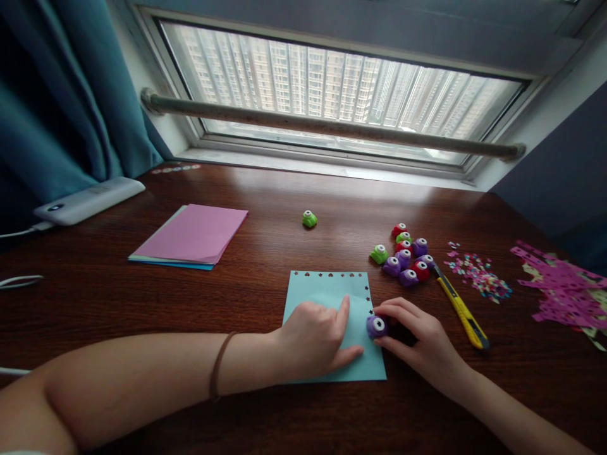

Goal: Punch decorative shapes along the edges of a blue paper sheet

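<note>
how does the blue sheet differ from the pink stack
The blue sheet is single, pinned under the left hand, with punched shapes along its top and right edges. The pink stack is several sheets, untouched, its top sheet unpunched. Both lie flat on the desk.

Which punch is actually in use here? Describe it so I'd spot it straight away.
Start at the light blue sheet in the middle of the desk. At its right edge, the right hand grips a purple punch. The other punches lie loose beyond the sheet.
</note>
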`<state>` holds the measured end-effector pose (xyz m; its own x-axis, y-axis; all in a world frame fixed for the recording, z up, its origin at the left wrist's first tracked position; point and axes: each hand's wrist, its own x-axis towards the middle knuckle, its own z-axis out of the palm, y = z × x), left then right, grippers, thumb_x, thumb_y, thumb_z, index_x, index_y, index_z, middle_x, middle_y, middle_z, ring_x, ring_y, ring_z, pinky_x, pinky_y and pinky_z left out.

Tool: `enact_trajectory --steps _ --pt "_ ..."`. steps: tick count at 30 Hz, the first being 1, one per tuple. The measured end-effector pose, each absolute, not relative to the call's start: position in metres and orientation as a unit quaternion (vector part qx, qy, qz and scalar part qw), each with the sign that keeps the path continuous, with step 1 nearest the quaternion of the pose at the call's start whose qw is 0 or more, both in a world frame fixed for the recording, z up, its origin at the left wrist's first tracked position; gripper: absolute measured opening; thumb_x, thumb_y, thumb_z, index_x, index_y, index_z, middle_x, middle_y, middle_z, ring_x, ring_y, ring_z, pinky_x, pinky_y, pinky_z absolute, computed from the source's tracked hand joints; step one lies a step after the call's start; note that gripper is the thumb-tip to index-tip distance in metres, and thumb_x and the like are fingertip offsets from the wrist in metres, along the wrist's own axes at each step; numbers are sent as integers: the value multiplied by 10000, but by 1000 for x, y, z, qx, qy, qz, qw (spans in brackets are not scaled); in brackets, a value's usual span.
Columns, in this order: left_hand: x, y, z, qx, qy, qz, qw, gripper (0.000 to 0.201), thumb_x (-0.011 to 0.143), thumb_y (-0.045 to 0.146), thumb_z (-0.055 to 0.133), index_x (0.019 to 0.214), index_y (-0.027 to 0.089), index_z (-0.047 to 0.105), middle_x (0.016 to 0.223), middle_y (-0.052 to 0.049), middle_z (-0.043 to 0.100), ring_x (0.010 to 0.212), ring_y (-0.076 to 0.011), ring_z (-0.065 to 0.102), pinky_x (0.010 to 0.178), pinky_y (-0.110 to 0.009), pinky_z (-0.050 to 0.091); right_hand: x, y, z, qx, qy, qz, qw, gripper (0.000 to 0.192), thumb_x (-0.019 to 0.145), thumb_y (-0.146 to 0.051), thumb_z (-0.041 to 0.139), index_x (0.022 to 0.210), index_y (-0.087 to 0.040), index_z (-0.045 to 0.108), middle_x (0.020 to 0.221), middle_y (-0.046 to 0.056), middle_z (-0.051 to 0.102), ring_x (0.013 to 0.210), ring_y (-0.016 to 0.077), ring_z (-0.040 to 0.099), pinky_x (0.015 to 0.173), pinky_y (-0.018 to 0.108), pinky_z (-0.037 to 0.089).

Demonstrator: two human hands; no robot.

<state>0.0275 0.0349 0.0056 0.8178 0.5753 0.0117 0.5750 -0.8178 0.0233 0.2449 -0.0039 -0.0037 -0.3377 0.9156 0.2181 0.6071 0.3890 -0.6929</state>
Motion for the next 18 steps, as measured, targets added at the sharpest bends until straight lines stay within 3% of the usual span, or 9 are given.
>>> enact_trajectory --steps 18 --pt "28 36 7 953 302 -4 20 687 878 519 377 1270 -45 407 783 -145 662 648 -273 636 531 -390 498 245 -4 -3 -490 -783 241 299 247 794 -187 611 1037 -207 569 975 63 594 896 190 590 769 288 504"
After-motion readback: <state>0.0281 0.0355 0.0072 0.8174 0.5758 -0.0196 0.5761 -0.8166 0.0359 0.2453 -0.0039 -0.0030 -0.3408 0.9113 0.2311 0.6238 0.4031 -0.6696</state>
